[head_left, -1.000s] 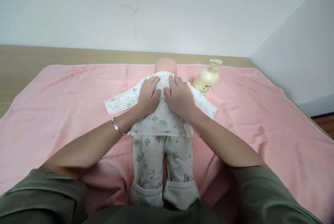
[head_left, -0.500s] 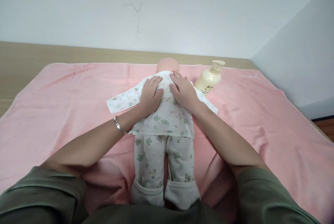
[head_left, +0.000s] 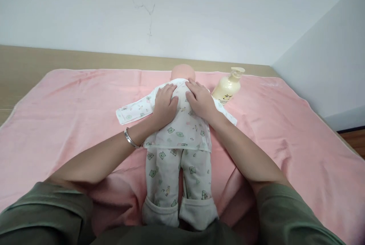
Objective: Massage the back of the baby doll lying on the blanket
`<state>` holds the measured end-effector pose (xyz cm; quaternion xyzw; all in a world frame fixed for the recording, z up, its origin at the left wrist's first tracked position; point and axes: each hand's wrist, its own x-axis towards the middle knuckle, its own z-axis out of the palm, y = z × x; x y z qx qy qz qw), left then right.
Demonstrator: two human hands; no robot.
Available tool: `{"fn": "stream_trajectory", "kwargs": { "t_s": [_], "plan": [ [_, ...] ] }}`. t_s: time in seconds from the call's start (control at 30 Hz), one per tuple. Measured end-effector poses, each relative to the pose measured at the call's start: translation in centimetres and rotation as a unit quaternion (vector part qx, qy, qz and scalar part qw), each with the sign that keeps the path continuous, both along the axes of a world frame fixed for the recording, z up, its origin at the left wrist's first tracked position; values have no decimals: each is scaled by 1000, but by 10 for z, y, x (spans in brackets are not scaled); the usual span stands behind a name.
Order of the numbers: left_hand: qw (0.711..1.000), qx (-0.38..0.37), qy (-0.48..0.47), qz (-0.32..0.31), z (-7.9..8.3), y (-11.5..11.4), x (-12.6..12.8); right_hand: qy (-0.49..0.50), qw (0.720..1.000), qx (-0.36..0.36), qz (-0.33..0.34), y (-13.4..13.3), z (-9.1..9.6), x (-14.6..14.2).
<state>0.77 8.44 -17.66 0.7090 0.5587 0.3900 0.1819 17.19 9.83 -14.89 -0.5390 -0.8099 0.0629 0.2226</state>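
Note:
A baby doll (head_left: 178, 142) in a white printed shirt and trousers lies face down on a pink blanket (head_left: 71, 108), its bare head (head_left: 183, 72) pointing away from me. My left hand (head_left: 164, 103) rests flat on the doll's upper back on the left side, fingers stretched out, a silver bangle (head_left: 129, 138) on its wrist. My right hand (head_left: 200, 100) lies flat on the right side of the upper back, fingers spread toward the neck. Neither hand holds anything.
A cream pump bottle (head_left: 228, 87) lies on the blanket just right of the doll's shoulder. The blanket covers a wooden surface (head_left: 25, 60) that meets a white wall; a corner wall stands at the right.
Both hands have slid slightly up the doll's back and apart, the right hand moving toward the right shoulder. The doll and bottle have stayed in place.

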Motion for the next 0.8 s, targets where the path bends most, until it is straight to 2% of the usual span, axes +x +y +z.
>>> {"fn": "stream_trajectory", "kwargs": {
  "t_s": [0.07,0.13,0.2,0.27,0.33,0.4,0.5,0.57,0.67,0.8],
  "plan": [
    [1000,1,-1,4,0,0,0,-18,999,3,-38,-11,0,-6],
    [1000,2,3,3,0,0,0,-41,998,28,-45,-35,-2,-19],
    [1000,2,12,-2,-1,1,0,-57,996,61,3,-58,-4,-32],
    [1000,3,26,-6,0,1,0,-56,994,78,57,-69,-6,-39],
    [999,1,41,-7,2,-2,2,-31,993,71,88,-60,-5,-35],
    [999,-8,53,2,6,-4,4,5,995,49,83,-38,-4,-24],
    [998,-22,61,24,12,-6,7,36,999,17,16,-4,-3,-5],
    [998,-25,54,24,13,-4,8,29,1000,3,-11,5,-2,0],
    [999,-10,29,14,11,2,5,-9,999,1,-37,-6,0,-4],
    [1000,-8,15,5,7,13,-1,-82,994,31,-62,-41,3,-20]
  ]
}}
